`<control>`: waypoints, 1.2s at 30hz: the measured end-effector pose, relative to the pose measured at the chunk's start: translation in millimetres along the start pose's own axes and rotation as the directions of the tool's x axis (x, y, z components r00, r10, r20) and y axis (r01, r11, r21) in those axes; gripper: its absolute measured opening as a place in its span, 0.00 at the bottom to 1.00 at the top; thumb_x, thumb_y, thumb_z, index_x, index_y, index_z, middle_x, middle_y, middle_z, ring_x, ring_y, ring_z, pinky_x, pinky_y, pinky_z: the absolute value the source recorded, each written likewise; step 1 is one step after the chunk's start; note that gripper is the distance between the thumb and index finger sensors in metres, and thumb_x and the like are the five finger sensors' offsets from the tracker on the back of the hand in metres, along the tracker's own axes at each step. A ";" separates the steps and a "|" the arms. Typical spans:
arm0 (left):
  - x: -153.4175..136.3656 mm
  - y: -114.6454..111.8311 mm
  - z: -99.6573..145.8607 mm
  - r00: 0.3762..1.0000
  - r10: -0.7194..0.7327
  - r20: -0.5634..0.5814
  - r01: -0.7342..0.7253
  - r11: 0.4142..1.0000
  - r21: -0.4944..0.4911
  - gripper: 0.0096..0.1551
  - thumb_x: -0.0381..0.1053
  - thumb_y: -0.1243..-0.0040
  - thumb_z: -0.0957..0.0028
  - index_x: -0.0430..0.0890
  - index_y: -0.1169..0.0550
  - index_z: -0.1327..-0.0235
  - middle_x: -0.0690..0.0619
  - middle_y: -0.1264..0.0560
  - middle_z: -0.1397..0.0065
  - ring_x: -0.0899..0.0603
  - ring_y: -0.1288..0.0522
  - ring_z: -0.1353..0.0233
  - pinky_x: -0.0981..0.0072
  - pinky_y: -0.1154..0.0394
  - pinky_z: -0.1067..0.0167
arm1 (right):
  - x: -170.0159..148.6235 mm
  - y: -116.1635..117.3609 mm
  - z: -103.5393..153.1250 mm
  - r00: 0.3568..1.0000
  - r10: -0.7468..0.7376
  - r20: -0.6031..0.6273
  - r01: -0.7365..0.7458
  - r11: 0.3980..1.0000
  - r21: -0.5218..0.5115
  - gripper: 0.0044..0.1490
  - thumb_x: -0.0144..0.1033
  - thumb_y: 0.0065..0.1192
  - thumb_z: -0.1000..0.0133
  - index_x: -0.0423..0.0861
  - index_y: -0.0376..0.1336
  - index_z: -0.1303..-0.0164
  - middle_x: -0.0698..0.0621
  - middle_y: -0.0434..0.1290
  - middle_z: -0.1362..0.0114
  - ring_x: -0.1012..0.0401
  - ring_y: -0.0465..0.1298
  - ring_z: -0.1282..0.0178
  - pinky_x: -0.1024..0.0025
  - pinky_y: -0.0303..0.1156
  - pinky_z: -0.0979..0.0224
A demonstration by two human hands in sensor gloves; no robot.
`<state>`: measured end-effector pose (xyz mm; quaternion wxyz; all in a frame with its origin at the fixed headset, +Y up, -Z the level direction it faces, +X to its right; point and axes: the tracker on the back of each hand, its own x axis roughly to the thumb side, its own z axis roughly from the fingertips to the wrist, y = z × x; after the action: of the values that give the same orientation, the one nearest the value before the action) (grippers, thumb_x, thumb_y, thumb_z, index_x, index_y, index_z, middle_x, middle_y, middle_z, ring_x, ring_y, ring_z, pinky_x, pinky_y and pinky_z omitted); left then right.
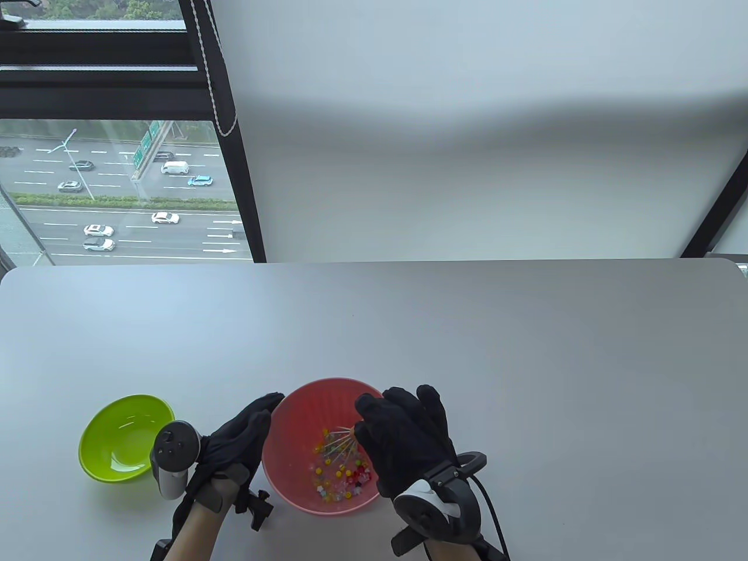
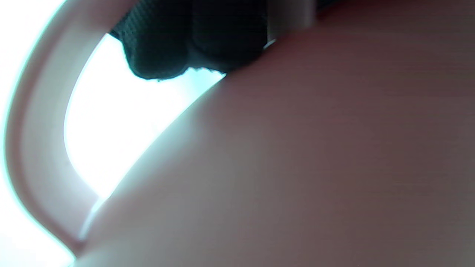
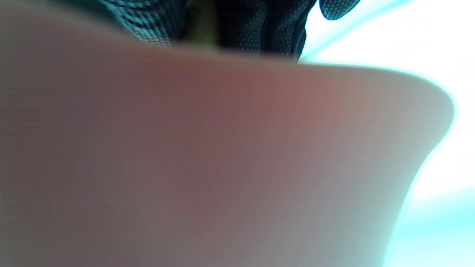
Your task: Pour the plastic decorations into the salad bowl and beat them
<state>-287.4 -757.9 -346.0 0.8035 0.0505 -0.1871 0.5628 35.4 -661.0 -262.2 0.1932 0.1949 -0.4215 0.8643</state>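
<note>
My right hand [image 1: 409, 444] curls its fingers around the handle of a whisk [image 1: 342, 447], a thin-wired beater whose wires fan down and to the left into the pink salad bowl [image 1: 292, 461]; the handle itself is hidden under the glove. The whisk head sits among the plastic decorations [image 1: 342, 474], small bright beads in yellow, red and green scattered over the bowl's floor. My left hand [image 1: 236, 441] lies with fairly straight fingers along the bowl's left outer wall, the fingertips reaching its far rim, steadying it without closing around it. Both wrist views show only blurred pink bowl wall up close with dark glove fabric at the top. Just left of my left hand stands a green bowl [image 1: 117, 438], holding nothing I can see, on the white table [image 1: 526, 362].
</note>
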 end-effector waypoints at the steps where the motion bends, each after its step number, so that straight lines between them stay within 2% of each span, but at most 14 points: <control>1: 0.0 0.0 0.0 1.000 0.000 0.000 0.000 1.000 0.000 0.35 0.66 0.57 0.40 0.47 0.26 0.30 0.50 0.20 0.57 0.39 0.22 0.47 0.38 0.34 0.30 | -0.2 -0.5 0.0 1.000 0.006 0.002 -0.006 1.000 -0.003 0.30 0.59 0.58 0.37 0.63 0.58 0.24 0.61 0.78 0.36 0.59 0.71 0.27 0.49 0.52 0.15; 8: 0.0 0.0 0.0 1.000 0.000 0.000 0.000 1.000 0.000 0.35 0.66 0.57 0.40 0.46 0.26 0.30 0.50 0.20 0.57 0.39 0.22 0.47 0.38 0.34 0.30 | -1.1 -3.6 0.0 0.999 0.033 0.006 -0.033 0.999 -0.024 0.31 0.58 0.54 0.36 0.64 0.55 0.22 0.61 0.77 0.36 0.58 0.69 0.26 0.49 0.51 0.15; 18: 0.0 0.0 0.0 1.000 0.000 0.000 0.000 1.000 0.000 0.35 0.66 0.57 0.40 0.47 0.26 0.30 0.50 0.20 0.57 0.39 0.22 0.47 0.38 0.34 0.30 | -4.2 -3.7 -0.3 1.000 -0.015 -0.028 0.015 1.000 0.000 0.31 0.59 0.51 0.35 0.62 0.56 0.21 0.61 0.78 0.40 0.58 0.71 0.29 0.49 0.50 0.15; 26: -0.1 0.0 -0.1 1.000 -0.001 0.000 0.001 1.000 0.001 0.35 0.66 0.57 0.40 0.47 0.26 0.30 0.50 0.20 0.57 0.39 0.22 0.47 0.38 0.34 0.30 | -2.4 1.8 0.2 0.997 -0.062 -0.049 0.064 0.998 0.029 0.32 0.61 0.57 0.38 0.61 0.59 0.24 0.62 0.80 0.41 0.59 0.73 0.30 0.49 0.51 0.15; 36: -0.1 -0.1 -0.1 1.000 -0.001 0.000 0.001 1.000 0.001 0.35 0.66 0.57 0.40 0.46 0.26 0.30 0.50 0.20 0.57 0.39 0.22 0.47 0.38 0.34 0.30 | 2.4 3.3 1.1 1.000 -0.010 -0.011 0.010 1.000 0.015 0.31 0.60 0.61 0.40 0.62 0.61 0.27 0.62 0.80 0.38 0.60 0.73 0.28 0.49 0.52 0.16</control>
<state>-287.3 -758.0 -346.1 0.8037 0.0512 -0.1867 0.5626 31.9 -663.3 -262.6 0.1983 0.1939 -0.4127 0.8676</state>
